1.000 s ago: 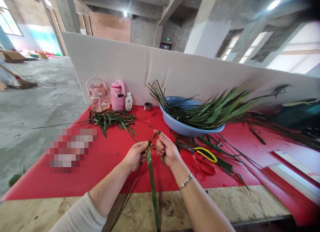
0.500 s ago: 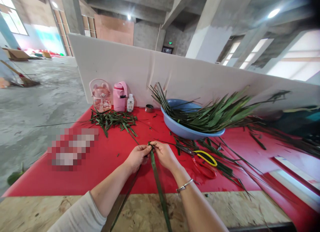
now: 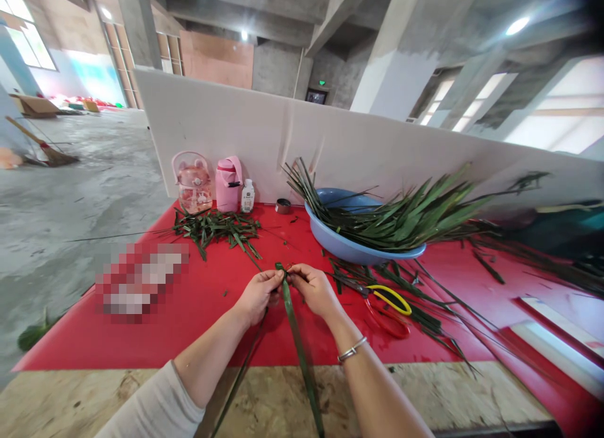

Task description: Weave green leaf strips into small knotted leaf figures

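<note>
My left hand (image 3: 257, 294) and my right hand (image 3: 314, 289) meet over the red table cover (image 3: 198, 325), both pinching the top end of a long green leaf strip (image 3: 296, 343). The strip hangs down toward me past the table's front edge, with a second thinner strand (image 3: 238, 381) slanting off to the left below my left hand. A silver bracelet (image 3: 352, 348) circles my right wrist. Scissors with yellow and red handles (image 3: 387, 303) lie just right of my right hand.
A blue basin (image 3: 349, 243) full of long green leaves stands at the back right, more leaves trailing over the cover. Cut leaf scraps (image 3: 214, 227) lie at the back left, by a pink bear jug (image 3: 193, 183), a pink flask (image 3: 229, 183), a small bottle (image 3: 248, 196). A white partition (image 3: 330, 142) closes the rear.
My hands have drawn closer together on the strip's top end, and the small loop seen above them a second ago is now pressed down between my fingertips. The view shifted slightly.
</note>
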### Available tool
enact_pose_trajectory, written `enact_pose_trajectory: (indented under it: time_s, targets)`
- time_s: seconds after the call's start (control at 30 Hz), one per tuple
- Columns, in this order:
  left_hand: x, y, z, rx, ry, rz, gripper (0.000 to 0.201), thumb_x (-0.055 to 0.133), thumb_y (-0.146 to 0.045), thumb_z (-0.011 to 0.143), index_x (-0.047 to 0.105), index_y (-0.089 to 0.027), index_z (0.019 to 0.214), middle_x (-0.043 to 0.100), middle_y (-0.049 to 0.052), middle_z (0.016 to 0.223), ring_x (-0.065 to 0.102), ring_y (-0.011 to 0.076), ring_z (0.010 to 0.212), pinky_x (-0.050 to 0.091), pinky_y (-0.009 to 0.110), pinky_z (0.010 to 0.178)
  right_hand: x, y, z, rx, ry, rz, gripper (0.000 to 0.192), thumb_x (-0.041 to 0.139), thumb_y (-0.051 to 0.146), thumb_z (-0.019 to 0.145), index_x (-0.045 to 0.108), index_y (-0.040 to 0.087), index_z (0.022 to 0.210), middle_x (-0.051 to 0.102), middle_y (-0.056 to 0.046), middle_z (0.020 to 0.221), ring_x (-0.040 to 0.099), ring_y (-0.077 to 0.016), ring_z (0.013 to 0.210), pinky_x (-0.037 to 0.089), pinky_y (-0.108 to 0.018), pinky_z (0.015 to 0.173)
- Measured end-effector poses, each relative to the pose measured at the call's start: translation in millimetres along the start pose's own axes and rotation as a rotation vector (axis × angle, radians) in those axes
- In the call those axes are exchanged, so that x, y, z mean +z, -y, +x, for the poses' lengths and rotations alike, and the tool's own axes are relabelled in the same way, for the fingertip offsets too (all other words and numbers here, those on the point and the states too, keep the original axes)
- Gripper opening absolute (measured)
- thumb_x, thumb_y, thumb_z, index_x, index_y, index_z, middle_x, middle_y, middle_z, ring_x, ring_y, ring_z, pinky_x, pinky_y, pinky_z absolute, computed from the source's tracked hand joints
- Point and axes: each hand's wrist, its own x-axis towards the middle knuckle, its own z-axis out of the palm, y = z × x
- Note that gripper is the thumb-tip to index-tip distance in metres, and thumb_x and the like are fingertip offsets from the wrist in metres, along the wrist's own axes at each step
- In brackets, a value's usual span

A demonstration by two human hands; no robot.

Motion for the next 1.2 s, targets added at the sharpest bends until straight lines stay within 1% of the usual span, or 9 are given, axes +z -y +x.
enact_pose_trajectory:
  time_s: [0.1,0.2,0.4,0.53,0.7,0.9,0.97,1.1,1.2]
  targets:
    - [2.2,1.2,-1.6,-0.01,0.014,0.002,0.043,0.077,-0.046,0.051,0.056,-0.012,0.064,0.041,-0.006,0.042,0.022,0.0013,0.031,0.007,0.019,0.037,2.0,-0.2,0.8,0.204,-0.004,0.314,0.023,0.065,0.037,0.069,0.063,0.018,0.083,0.055,0.004,0.06,0.039,-0.0061,0.041,0.029,-0.019,0.037]
    - [2.9,2.8,-2.5,-0.024,0.014,0.006,0.042,0.078,-0.046,0.05,0.058,-0.011,0.063,0.043,-0.005,0.043,0.025,0.0015,0.032,0.009,0.019,0.037,5.2,0.6,0.0,0.335,-0.015,0.546,0.026,0.071,0.037,0.063,0.062,0.016,0.076,0.051,0.005,0.054,0.042,-0.0061,0.041,0.026,-0.016,0.033]
    - [0.4,3.5,-4.3,-0.05,0.049,0.047,0.042,0.076,-0.047,0.053,0.06,-0.01,0.065,0.043,-0.005,0.044,0.025,0.0014,0.033,0.009,0.019,0.037,3.9,2.0,1.1,0.454,0.047,0.712,0.035,0.078,0.022,0.052,0.063,0.015,0.083,0.054,0.005,0.053,0.044,-0.0033,0.042,0.025,-0.011,0.034]
    - [1.6,3.6,-6.9,-0.081,0.078,0.072,0.041,0.075,-0.047,0.056,0.061,-0.01,0.069,0.042,-0.005,0.047,0.027,0.0015,0.034,0.009,0.018,0.037,-0.6,2.9,1.2,0.548,0.091,0.726,0.025,0.077,0.023,0.052,0.061,0.012,0.069,0.05,0.005,0.047,0.038,-0.0017,0.038,0.019,-0.01,0.032]
    - [4.7,3.7,-6.4,-0.045,0.029,0.034,0.042,0.074,-0.048,0.055,0.058,-0.011,0.067,0.041,-0.006,0.046,0.024,0.0008,0.033,0.009,0.019,0.037,3.9,2.8,2.5,0.475,-0.02,0.715,0.023,0.074,0.021,0.051,0.056,0.013,0.063,0.052,0.005,0.046,0.039,-0.0018,0.038,0.02,-0.01,0.032]
    - [5.9,7.5,-1.9,-0.011,0.005,0.04,0.046,0.074,-0.051,0.053,0.046,-0.014,0.055,0.035,-0.008,0.04,0.02,0.0009,0.032,0.008,0.019,0.035,17.6,11.5,1.4,0.326,-0.376,0.562,0.024,0.073,0.022,0.051,0.05,0.016,0.058,0.05,0.007,0.04,0.032,-0.0029,0.033,0.02,-0.014,0.03]
    - [5.6,8.0,-0.9,-0.007,-0.023,0.05,0.047,0.074,-0.052,0.053,0.046,-0.014,0.055,0.035,-0.008,0.041,0.021,0.0009,0.032,0.009,0.019,0.035,19.2,13.2,0.6,0.29,-0.446,0.516,0.023,0.072,0.024,0.051,0.054,0.016,0.061,0.046,0.008,0.037,0.03,-0.0036,0.032,0.019,-0.015,0.03]
    - [3.9,5.0,-0.1,0.002,-0.066,0.027,0.047,0.074,-0.051,0.054,0.043,-0.015,0.054,0.033,-0.009,0.04,0.02,0.0007,0.032,0.009,0.018,0.035,17.7,12.1,-1.0,0.113,-0.464,0.33,0.019,0.071,0.026,0.057,0.063,0.016,0.07,0.054,0.006,0.047,0.041,-0.0068,0.039,0.031,-0.018,0.038]
    - [3.3,1.7,0.0,0.023,-0.075,-0.002,0.047,0.074,-0.05,0.054,0.042,-0.015,0.055,0.032,-0.009,0.04,0.02,0.0005,0.032,0.009,0.017,0.035,15.8,11.4,-2.6,-0.039,-0.429,0.099,0.012,0.068,0.026,0.064,0.067,0.016,0.072,0.064,0.0,0.063,0.055,-0.0118,0.056,0.043,-0.023,0.055]
